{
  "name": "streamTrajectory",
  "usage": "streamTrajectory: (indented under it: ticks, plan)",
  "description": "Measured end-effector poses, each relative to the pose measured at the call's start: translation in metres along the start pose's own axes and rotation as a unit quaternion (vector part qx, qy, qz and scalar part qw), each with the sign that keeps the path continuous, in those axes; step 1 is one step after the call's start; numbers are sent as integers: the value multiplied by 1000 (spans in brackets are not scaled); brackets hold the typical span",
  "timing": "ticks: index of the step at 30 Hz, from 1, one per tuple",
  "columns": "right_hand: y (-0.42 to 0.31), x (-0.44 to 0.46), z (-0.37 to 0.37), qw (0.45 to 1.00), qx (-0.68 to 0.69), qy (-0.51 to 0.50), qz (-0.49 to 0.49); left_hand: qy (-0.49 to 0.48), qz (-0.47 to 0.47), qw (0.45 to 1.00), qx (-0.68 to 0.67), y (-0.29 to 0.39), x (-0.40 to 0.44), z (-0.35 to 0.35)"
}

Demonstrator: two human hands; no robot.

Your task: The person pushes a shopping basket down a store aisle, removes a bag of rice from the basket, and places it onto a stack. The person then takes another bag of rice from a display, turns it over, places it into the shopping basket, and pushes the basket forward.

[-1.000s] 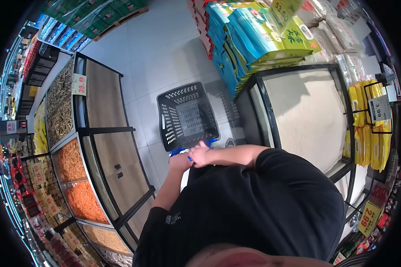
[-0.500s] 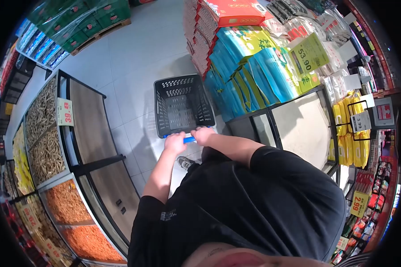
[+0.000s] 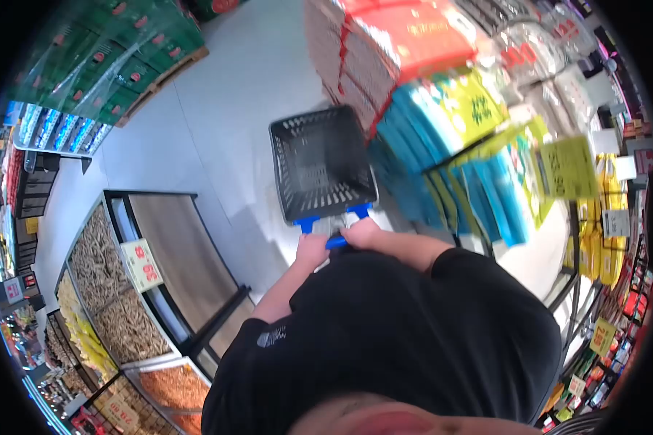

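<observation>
Ahead of my body stands a shopping cart with a dark grey plastic basket (image 3: 289,174) and a blue handle (image 3: 334,242). The basket's inside shows its slotted walls and a shadowed floor. My left hand (image 3: 312,249) is closed around the left part of the handle. Close beside it, my right hand (image 3: 361,232) grips the right part. Both hands sit just behind the basket's near rim, with a short gap between them.
Bins of dried goods (image 3: 127,290) with a price sign (image 3: 142,265) line the left. On the right rise stacked blue-green bags (image 3: 442,138) and red boxes (image 3: 406,36), close to the basket. Green cartons (image 3: 109,58) on a pallet stand ahead left. Pale floor tiles (image 3: 225,94) run between.
The view has moved forward and turned. The bins have slid down in view, and the green cartons and stacked bags look nearer. Both hands keep hold of the handle.
</observation>
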State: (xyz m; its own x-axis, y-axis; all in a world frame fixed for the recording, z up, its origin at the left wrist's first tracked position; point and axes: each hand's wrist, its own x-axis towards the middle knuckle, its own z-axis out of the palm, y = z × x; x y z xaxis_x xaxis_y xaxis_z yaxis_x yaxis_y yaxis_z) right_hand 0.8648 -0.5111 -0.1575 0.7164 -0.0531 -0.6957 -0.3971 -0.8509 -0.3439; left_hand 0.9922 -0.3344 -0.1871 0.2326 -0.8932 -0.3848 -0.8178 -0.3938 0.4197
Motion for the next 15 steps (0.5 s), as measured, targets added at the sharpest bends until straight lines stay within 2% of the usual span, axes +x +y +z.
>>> streamTrajectory:
  ticks: [1,2,3,5,10,12,15]
  plan:
    - [5,10,-19,998,-49,18,-17,1,7,1000,-21,-8,12,-20]
    - [19,31,-24,998,-26,62,4,25,16,999,-32,-14,28,-36]
    - [17,29,-67,998,-49,8,-25,20,13,999,-41,-18,44,-49]
    - [26,41,-105,994,-103,15,-11,5,11,998,-60,-25,70,-70]
    - [58,86,-166,980,-142,101,-98,-53,15,989,-138,-62,137,-109]
    - [66,122,-184,973,-148,147,-96,-59,30,988,-142,-88,166,-123]
    - [70,177,-231,971,-144,184,-58,-53,37,987,-144,-120,215,-185]
